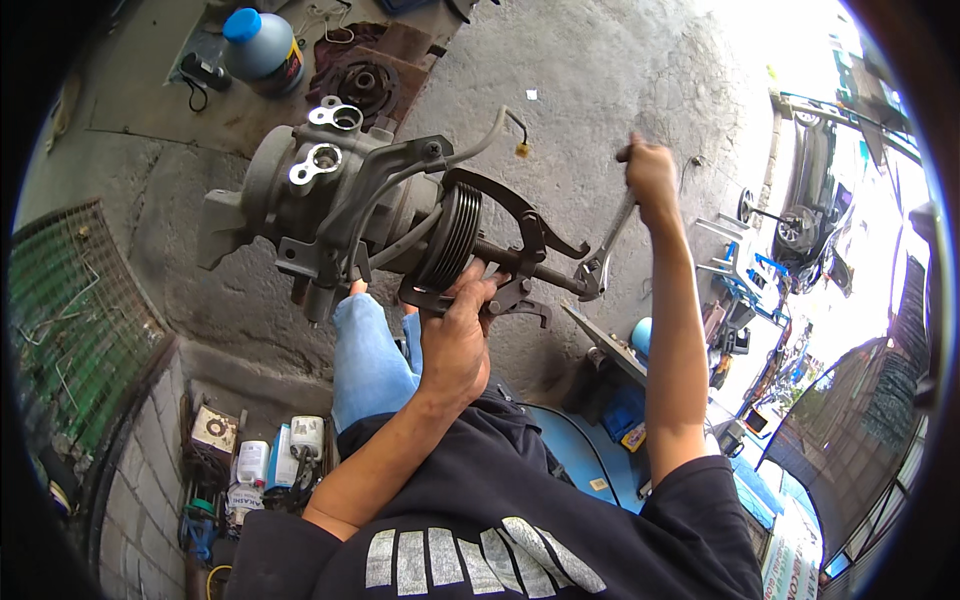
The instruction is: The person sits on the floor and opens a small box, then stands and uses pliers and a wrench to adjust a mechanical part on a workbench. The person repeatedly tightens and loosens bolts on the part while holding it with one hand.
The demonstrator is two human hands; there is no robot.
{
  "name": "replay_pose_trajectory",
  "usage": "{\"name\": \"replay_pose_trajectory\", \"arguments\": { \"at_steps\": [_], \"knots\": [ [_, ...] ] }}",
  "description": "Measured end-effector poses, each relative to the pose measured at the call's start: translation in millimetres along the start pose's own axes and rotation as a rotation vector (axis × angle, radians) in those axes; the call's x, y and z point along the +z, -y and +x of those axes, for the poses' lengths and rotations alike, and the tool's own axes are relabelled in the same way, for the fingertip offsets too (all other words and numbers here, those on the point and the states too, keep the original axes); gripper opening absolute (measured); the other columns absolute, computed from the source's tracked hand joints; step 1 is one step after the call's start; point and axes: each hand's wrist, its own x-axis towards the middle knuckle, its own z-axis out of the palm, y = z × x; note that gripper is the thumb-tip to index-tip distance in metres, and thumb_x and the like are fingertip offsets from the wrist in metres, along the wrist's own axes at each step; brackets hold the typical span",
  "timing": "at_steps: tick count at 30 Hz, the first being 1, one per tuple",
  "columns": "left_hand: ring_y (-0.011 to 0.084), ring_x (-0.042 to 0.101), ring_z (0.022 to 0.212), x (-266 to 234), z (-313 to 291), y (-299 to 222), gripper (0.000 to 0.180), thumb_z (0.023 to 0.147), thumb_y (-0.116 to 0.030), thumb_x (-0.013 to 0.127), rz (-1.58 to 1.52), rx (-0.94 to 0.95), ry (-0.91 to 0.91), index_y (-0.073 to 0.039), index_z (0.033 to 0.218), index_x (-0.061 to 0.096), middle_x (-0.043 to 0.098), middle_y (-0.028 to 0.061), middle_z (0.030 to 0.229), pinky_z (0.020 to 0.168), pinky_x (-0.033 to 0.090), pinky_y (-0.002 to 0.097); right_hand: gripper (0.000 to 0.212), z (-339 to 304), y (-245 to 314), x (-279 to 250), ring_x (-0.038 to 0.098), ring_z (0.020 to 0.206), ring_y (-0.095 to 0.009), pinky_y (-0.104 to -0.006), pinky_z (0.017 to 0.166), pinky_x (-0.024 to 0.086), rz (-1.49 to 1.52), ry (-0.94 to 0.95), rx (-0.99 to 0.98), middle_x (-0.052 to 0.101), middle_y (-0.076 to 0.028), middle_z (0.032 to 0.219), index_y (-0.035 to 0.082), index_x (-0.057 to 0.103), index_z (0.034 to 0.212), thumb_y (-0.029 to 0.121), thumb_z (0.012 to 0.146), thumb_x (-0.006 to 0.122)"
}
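An air-conditioning compressor (pixel 300 185) with a ribbed black pulley (pixel 458 238) lies across the view, above my lap. A dark jaw puller (pixel 535 240) stands against the pulley, its arms reaching round the pulley's edge and its threaded screw pointing right. My left hand (pixel 460 325) is closed around the lower part of the puller, close under the pulley. With a closed fist, my right hand (pixel 650 180) grips the upper end of a wrench (pixel 610 240). The wrench's other end sits at the outer tip of the screw. My left fingertips are partly hidden.
A blue-capped jug (pixel 263 55) and a greasy round metal part (pixel 360 88) are on the concrete at the upper left. Green wire mesh (pixel 75 320) leans at the left. White bottles (pixel 252 462) stand beside a block wall (pixel 140 480). Stools (pixel 740 265) and parts crowd the right.
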Motion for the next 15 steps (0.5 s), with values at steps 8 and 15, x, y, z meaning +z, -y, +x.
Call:
{"name": "replay_pose_trajectory", "arguments": {
  "at_steps": [8, 15],
  "knots": [
    [0.0226, 0.065, 0.114, 0, 1, 4, 0.027, 0.096, 0.000, 0.058, 0.020, -0.061, -0.103, -0.005, 0.122, 0.059, 0.063, 0.0130, 0.127, 0.092, 0.056, 0.0332, 0.044, 18, -47, 80, 0.043, 0.051, -0.016, -0.0364, 0.049, 0.034, -0.082, 0.532, 0.235, 0.052, -0.002, 0.059, 0.004, 0.074, 0.083, 0.038, 0.105, 0.055],
    [0.0077, 0.048, 0.082, 12, -2, 0, 0.012, 0.086, 0.002, 0.061, -0.009, 0.005, -0.107, -0.007, 0.079, 0.056, 0.054, -0.0046, 0.086, 0.077, 0.040, 0.0269, 0.034, -4, -59, 97, 0.048, 0.057, -0.011, -0.0319, 0.055, 0.040, 0.028, 0.656, 0.056, 0.053, 0.002, 0.062, 0.003, 0.073, 0.099, 0.030, 0.107, 0.054]
  ]
}}
